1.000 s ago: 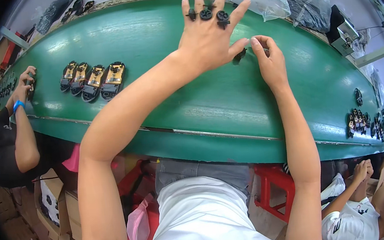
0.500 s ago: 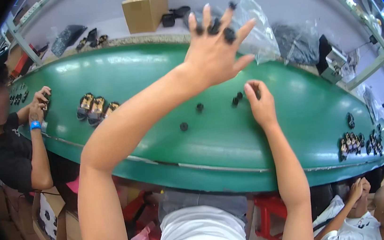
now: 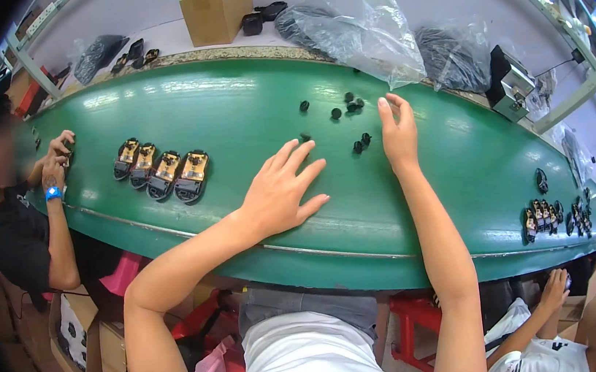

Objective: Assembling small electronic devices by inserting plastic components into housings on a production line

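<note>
My left hand (image 3: 278, 194) hovers low over or rests on the green work surface (image 3: 360, 215), palm down, fingers spread and holding nothing. Just past its fingertips lies a small black round knob-like part (image 3: 305, 137). Further right, my right hand (image 3: 399, 134) is raised on edge with its fingers loosely extended and nothing visible in them. Beside it sits a pair of small black parts (image 3: 361, 143). Several more such parts (image 3: 353, 105) are scattered beyond, including a single one (image 3: 304, 106). To the left stands a row of black oval housings (image 3: 192, 176) with gold-coloured insides.
Clear plastic bags (image 3: 388, 40) holding black parts lie along the far edge, near a cardboard box (image 3: 216, 11) and a metal device (image 3: 511, 88). More black assemblies (image 3: 540, 217) stand at the right. Co-workers sit at both ends; one person's hands (image 3: 56, 158) work at the left.
My left hand has dropped from the far side toward me and left. The black parts that were around its fingers now lie scattered on the surface. My right hand has barely moved.
</note>
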The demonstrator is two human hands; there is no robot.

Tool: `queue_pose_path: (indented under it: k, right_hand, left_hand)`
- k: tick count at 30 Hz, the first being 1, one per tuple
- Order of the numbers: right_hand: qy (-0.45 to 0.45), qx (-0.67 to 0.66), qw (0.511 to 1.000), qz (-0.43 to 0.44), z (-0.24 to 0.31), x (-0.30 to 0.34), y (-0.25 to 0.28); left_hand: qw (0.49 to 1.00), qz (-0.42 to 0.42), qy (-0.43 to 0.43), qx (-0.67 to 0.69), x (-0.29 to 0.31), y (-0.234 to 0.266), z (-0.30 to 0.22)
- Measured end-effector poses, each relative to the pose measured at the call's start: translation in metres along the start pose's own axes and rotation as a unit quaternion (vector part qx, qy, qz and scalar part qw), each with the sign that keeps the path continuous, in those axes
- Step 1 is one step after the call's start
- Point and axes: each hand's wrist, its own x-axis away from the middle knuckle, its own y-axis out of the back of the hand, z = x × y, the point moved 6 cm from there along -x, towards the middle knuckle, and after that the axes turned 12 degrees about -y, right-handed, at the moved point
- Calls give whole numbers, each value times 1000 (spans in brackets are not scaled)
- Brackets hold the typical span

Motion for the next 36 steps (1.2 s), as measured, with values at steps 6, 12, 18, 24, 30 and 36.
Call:
queue_pose_path:
  k: [6, 12, 18, 24, 30, 36]
  right_hand:
    - [138, 205, 969, -30, 23, -1, -48]
    - [112, 257, 960, -13, 11, -67, -80]
    - [109, 158, 975, 110, 7, -101, -73]
    - [258, 139, 912, 286, 47, 14, -92]
    - [222, 194, 926, 236, 50, 85, -65]
    - [282, 288, 890, 212, 47, 111, -34]
  left_hand:
    - [993, 1, 102, -52, 9, -7, 33]
    - [989, -26, 144, 25, -24, -34, 62]
    - [993, -24, 115, 29, -45, -47, 59]
    - [989, -21, 144, -7, -26, -41, 78]
    - [991, -51, 44, 113, -22, -40, 47]
    - [964, -95, 42, 245, -24, -40, -5]
